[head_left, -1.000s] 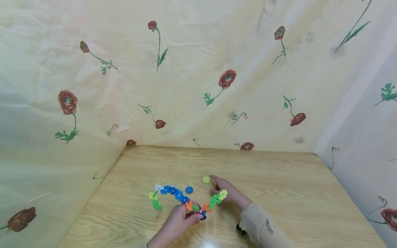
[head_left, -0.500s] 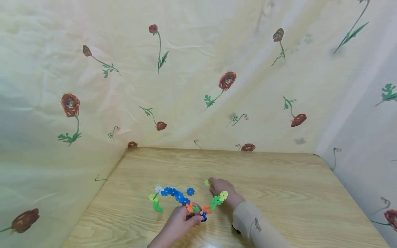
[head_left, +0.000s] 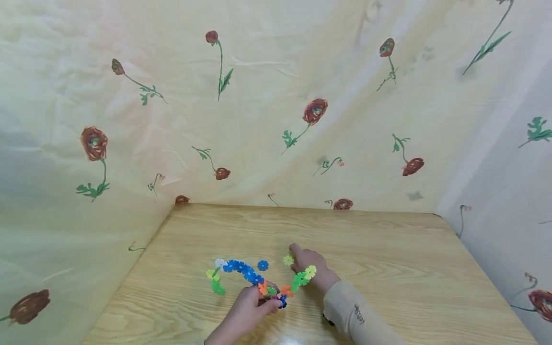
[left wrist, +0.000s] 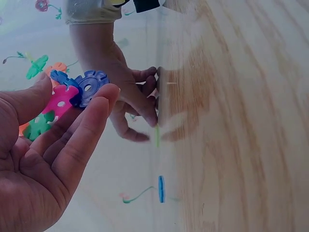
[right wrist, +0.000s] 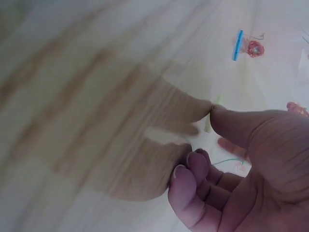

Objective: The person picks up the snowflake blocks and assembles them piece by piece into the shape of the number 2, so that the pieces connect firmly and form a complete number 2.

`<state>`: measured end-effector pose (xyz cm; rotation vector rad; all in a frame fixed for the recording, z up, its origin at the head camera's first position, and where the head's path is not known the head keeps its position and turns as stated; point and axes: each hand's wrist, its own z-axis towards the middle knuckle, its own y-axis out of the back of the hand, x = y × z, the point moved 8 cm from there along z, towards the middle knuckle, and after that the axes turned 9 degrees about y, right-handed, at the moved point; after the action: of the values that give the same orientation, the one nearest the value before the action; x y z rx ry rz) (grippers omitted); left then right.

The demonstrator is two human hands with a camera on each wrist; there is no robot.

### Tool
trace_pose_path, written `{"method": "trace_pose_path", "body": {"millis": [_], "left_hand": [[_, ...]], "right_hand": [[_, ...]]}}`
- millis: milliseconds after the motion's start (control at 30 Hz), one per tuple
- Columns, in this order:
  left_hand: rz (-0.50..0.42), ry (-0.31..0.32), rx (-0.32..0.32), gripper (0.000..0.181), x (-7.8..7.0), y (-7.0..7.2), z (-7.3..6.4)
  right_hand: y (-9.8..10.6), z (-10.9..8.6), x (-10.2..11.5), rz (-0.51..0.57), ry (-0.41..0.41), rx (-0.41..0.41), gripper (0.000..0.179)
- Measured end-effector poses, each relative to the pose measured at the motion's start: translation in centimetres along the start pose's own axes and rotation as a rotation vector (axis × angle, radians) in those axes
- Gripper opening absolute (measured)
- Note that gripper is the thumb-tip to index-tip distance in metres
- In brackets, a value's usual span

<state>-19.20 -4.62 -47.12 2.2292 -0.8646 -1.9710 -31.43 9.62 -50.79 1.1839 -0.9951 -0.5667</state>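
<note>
My left hand point(head_left: 250, 306) holds a curved chain of interlocking flower-shaped plastic discs point(head_left: 248, 273) above the table. White, blue, orange, green and yellow discs show along it. Up close in the left wrist view, a pink disc point(left wrist: 62, 102) and a dark blue disc point(left wrist: 91, 88) lie between thumb and fingers. My right hand point(head_left: 310, 263) rests low on the table, behind the chain's right end. Its thumb tip touches the edge of a loose yellow-green flower disc point(head_left: 288, 260) lying flat; the index finger reaches past it, and the other fingers are bent.
A loose blue flower disc point(head_left: 263, 265) lies on the wood-grain table point(head_left: 388, 268) left of the yellow-green one. Flower-printed cloth point(head_left: 267, 120) hangs at the table's back and along its sides.
The right hand has moved over the yellow-green disc, and that disc has slid a little toward me. The left hand and its chain have stayed nearly still.
</note>
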Motion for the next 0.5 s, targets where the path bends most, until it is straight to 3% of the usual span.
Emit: {"method": "trace_pose_path", "body": {"millis": [67, 267, 500], "left_hand": [[0.005, 0.001, 0.002, 0.009, 0.0, 0.0, 0.0], [0.013, 0.003, 0.002, 0.008, 0.2, 0.0, 0.2], [0.037, 0.001, -0.014, 0.005, 0.4, 0.1, 0.4]], "right_hand": [[0.0, 0.0, 0.2, 0.021, 0.018, 0.015, 0.036], [-0.1, -0.2, 0.5, 0.03, 0.069, 0.044, 0.023], [1.9, -1.7, 1.8, 0.104, 0.144, -0.01, 0.016]]}}
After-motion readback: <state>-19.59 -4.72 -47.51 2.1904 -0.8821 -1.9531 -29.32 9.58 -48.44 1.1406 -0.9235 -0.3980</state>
